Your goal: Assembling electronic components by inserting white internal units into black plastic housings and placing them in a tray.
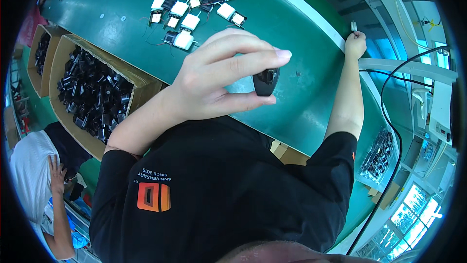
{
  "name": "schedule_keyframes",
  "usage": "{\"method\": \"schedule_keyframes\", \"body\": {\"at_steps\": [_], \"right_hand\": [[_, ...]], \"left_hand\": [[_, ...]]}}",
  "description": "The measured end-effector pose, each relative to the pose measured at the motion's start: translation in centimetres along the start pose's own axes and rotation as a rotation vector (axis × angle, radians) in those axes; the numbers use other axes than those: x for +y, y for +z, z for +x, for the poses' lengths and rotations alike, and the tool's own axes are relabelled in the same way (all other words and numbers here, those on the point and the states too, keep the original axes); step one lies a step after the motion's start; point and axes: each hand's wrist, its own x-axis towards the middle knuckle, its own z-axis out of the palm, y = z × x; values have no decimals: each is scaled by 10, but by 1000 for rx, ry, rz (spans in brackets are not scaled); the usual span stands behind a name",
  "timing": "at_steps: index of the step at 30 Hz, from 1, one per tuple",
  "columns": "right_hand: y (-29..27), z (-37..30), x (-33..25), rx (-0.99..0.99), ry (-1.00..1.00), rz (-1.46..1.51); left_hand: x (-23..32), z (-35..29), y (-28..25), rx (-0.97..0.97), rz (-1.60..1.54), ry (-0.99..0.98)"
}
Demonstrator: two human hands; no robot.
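Observation:
Close to the camera, my left hand (219, 76) is raised over the table's near side. Its thumb and fingers pinch a small, rounded black plastic housing (266, 82), partly hidden by the fingers. Stretched out at the far right, my right hand (355, 45) is closed on a small whitish part (353, 26) that sticks out above the fingers; its kind is too small to make out. Beyond my left hand, several white-and-black cylindrical units, like small motors or pumps (190, 21), lie loosely grouped on the green tabletop (126, 0), some with thin wires.
To my left stands a cardboard box (144, 79) full of black plastic parts (92, 93), with a smaller box (47, 86) behind it. A tray of dark parts (378, 158) lies at right, near a black cable (400, 141). Another person (34, 166) is at lower left.

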Motion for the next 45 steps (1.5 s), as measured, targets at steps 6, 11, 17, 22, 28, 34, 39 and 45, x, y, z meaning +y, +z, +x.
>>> {"method": "schedule_keyframes", "body": {"at_steps": [6,11,17,22,28,34,39,45], "right_hand": [[-76,-122,-158,-118,-567,310],[-94,-206,-198,-334,-860,272],[-154,-223,-210,-743,-189,1175],[-177,-263,-225,-1341,702,2386],[-163,-274,-227,-1380,735,2674],[-159,-282,-219,-1238,853,2497],[-167,-280,-217,-1126,1501,2278],[-179,-277,-221,-1034,1585,2185]], "left_hand": [[5,2,5,1,60,-11],[1,9,16,10,30,33],[3,5,17,-38,24,-26],[10,14,24,-20,65,-50],[6,7,37,72,-106,-46],[5,9,41,64,-88,-13],[1,4,44,50,-24,10],[2,5,46,43,-35,6]]}}
